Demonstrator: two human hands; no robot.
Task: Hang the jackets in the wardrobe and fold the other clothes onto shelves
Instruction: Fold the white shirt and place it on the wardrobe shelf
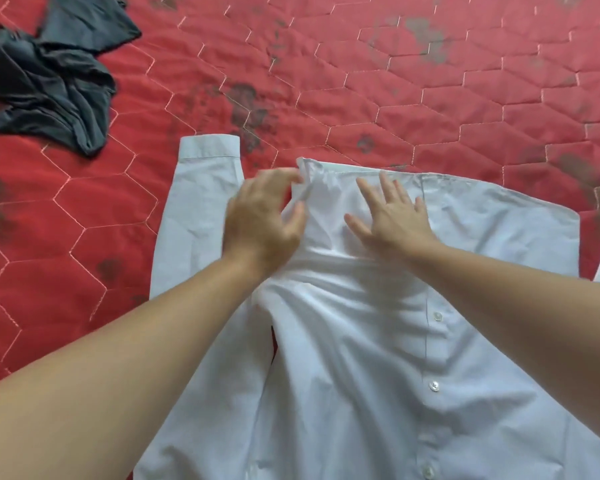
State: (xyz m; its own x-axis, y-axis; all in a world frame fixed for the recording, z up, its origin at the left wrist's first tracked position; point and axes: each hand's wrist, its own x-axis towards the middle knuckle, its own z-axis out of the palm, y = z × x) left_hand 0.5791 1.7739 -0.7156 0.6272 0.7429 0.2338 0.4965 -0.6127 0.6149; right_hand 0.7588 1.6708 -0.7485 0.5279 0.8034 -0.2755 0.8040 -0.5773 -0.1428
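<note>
pressing one white shirt point(378, 341) with two hands, left hand point(262, 223), right hand point(392, 216).

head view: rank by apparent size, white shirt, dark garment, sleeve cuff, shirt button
1. white shirt, fills most of the lower frame
2. dark garment, crumpled top left; lies farther from the camera, so its true size against the shirt is unsure
3. sleeve cuff
4. shirt button

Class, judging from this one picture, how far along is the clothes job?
Done: nothing visibly; no wardrobe or shelves in view. In hand: the white shirt lies spread on the red quilt; the left hand gathers its hem, the right hand presses it flat. Left: finishing this fold, and the crumpled dark garment.
</note>
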